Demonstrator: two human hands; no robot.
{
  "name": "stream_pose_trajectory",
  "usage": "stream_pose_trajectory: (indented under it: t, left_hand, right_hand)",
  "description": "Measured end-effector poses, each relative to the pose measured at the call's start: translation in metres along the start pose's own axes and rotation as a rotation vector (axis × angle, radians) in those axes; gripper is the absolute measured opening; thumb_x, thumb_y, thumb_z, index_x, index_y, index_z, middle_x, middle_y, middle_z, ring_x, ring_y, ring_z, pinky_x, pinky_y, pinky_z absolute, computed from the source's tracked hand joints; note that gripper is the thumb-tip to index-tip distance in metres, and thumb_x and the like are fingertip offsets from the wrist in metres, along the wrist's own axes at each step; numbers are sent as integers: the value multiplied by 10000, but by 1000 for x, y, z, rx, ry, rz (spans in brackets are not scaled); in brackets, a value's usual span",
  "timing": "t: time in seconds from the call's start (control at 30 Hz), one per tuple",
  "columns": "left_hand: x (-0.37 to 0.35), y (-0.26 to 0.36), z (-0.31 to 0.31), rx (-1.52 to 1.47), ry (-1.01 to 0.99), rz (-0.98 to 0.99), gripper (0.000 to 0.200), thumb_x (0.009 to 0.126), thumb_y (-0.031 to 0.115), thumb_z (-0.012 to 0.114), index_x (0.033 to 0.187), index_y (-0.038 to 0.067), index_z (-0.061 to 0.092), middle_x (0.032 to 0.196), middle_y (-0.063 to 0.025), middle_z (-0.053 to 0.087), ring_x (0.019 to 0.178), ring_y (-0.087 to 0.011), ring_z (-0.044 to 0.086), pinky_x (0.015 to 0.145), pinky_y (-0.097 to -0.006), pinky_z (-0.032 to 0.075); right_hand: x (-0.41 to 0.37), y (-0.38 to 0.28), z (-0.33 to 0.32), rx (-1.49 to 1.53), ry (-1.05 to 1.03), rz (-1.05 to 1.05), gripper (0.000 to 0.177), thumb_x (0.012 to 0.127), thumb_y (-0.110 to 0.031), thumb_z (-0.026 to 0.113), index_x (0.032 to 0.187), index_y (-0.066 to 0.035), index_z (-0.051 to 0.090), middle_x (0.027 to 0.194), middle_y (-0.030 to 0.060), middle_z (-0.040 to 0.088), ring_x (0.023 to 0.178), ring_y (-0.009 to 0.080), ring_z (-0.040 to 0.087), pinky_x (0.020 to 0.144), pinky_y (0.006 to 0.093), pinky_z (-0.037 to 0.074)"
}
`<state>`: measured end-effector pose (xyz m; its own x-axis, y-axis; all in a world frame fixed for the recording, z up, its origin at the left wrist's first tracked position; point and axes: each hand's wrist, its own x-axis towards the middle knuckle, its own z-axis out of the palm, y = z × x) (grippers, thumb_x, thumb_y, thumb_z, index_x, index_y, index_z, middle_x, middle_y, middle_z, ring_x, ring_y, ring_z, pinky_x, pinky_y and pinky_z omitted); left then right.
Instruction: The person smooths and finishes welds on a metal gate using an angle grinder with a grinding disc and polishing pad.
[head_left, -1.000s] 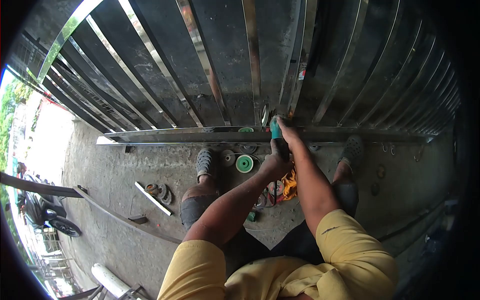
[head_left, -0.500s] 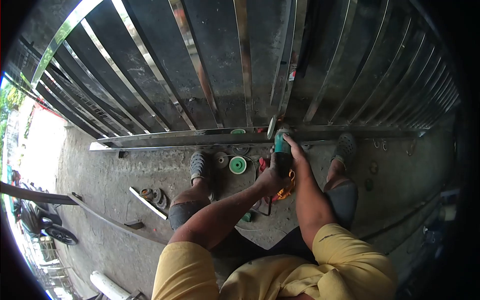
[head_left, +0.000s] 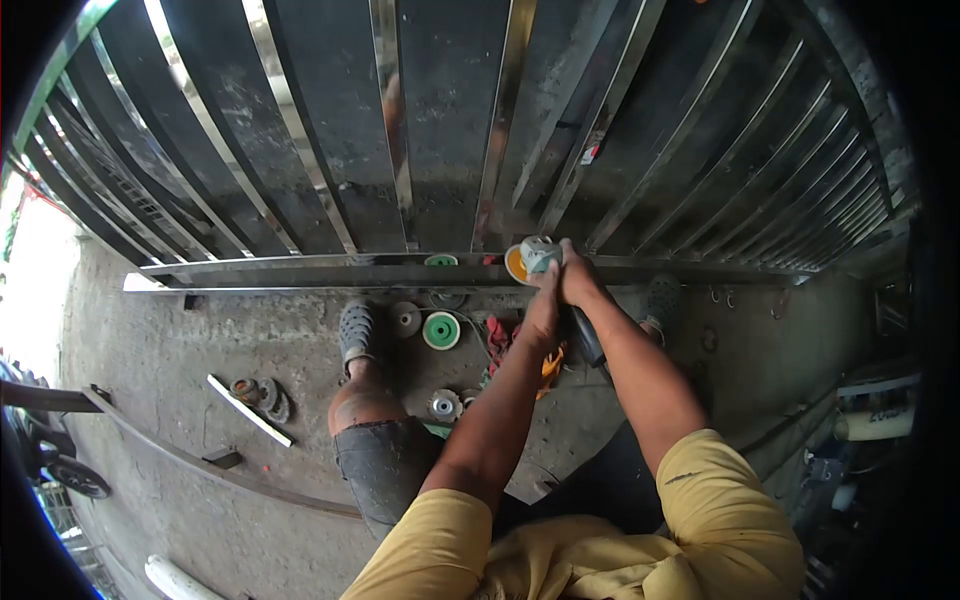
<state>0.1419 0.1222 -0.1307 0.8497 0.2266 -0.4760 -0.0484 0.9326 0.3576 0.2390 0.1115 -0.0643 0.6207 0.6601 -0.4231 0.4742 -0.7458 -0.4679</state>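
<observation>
A stainless steel gate (head_left: 440, 130) with vertical bars stands in front of me, and its bottom rail (head_left: 300, 268) crosses the view. Both hands hold an angle grinder (head_left: 535, 256) against that rail. Its yellow-orange disc (head_left: 514, 266) faces left, just below a bar's foot. My left hand (head_left: 546, 303) grips just behind the grinder's grey head. My right hand (head_left: 580, 283) wraps the dark body (head_left: 587, 338), which points down and right towards me. My left foot in a grey clog (head_left: 356, 330) rests on the concrete below the rail.
A green disc (head_left: 441, 330), a white disc (head_left: 405, 318) and other wheels (head_left: 443, 404) lie on the concrete near my feet, beside red and orange cloth (head_left: 497, 335). Further left are more discs (head_left: 262, 393), a short metal strip (head_left: 250, 411), a long steel bar (head_left: 200, 455) and a motorcycle (head_left: 50, 462).
The grinder has turned, so its disc face now shows, and it sits slightly further left on the rail. My left hand moved up from the body to just behind the head.
</observation>
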Motion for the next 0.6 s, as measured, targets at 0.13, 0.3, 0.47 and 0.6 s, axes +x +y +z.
stream_pose_trajectory:
  t: [0.13, 0.3, 0.47, 0.6]
  left_hand:
    - [24, 14, -5, -90, 14, 238, 689, 932, 627, 465, 1371, 97, 496, 1338, -148, 564, 1190, -306, 555, 1039, -429, 417]
    - [2, 41, 8, -299, -21, 137, 576, 963, 547, 462, 1298, 85, 537, 1232, -132, 591, 1154, -251, 537, 995, -379, 416]
    - [0, 32, 19, -77, 54, 183, 575, 949, 530, 461, 1290, 72, 533, 1223, -146, 594, 1143, -268, 544, 981, -404, 428]
    - [23, 34, -3, -187, -5, 104, 584, 931, 529, 481, 1291, 71, 519, 1227, -158, 591, 1102, -271, 560, 948, -405, 440]
  right_hand:
    - [20, -15, 11, -162, -19, -30, 1094, 721, -448, 821, 1547, -39, 230, 1376, 300, 523, 1296, 407, 513, 1058, 420, 422]
    - [25, -45, 4, -216, -57, 7, 1090, 735, -441, 813, 1547, -25, 216, 1370, 305, 525, 1289, 409, 517, 1070, 420, 410]
    - [16, -25, -4, -287, -25, 14, 1039, 783, -427, 769, 1542, -1, 202, 1377, 306, 519, 1281, 408, 526, 1061, 422, 421]
    - [41, -25, 7, -257, -15, 28, 1006, 801, -448, 741, 1544, -24, 212, 1400, 295, 505, 1288, 399, 524, 1078, 424, 408]
